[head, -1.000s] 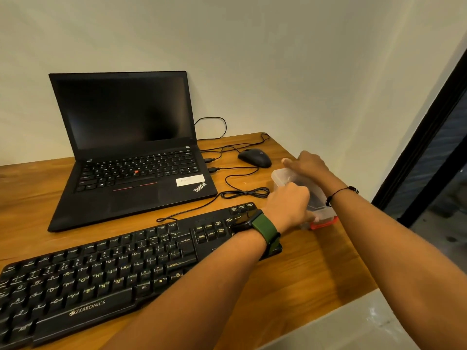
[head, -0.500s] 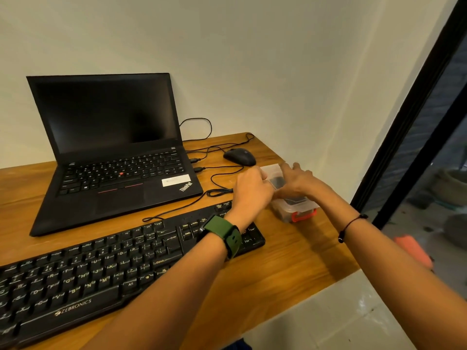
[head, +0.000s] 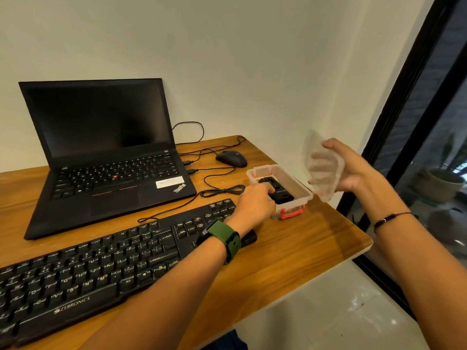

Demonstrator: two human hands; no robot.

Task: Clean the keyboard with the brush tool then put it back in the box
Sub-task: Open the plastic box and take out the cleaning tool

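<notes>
A black brush tool (head: 279, 193) lies inside a small clear plastic box (head: 290, 184) that sits open near the right end of the wooden desk (head: 303, 248), with a red latch (head: 292, 213) on its near end. I see my left hand (head: 255, 202) reaching into the box, its fingers (head: 270, 189) curled onto the near part of the black tool; whether they fully grip it or just rest on it I cannot tell. My left wrist wears a green-strapped watch (head: 227, 238). My right hand (head: 353, 170) is raised just to the right of the box and holds the clear lid (head: 322, 168), fingers showing through the plastic behind it and thumb at its top edge; the lid is tilted up and blurred. A thin black cord bracelet (head: 389, 218) circles my right wrist.

A black keyboard (head: 101, 263) stretches across the near left of the desk, its right end under my left forearm. Behind it stands an open black laptop (head: 101, 152) with a dark screen. A black mouse (head: 231, 159) rests behind the box, its cable (head: 222, 190) looped between laptop and box. A dark-framed window (head: 417, 122) is at the right.
</notes>
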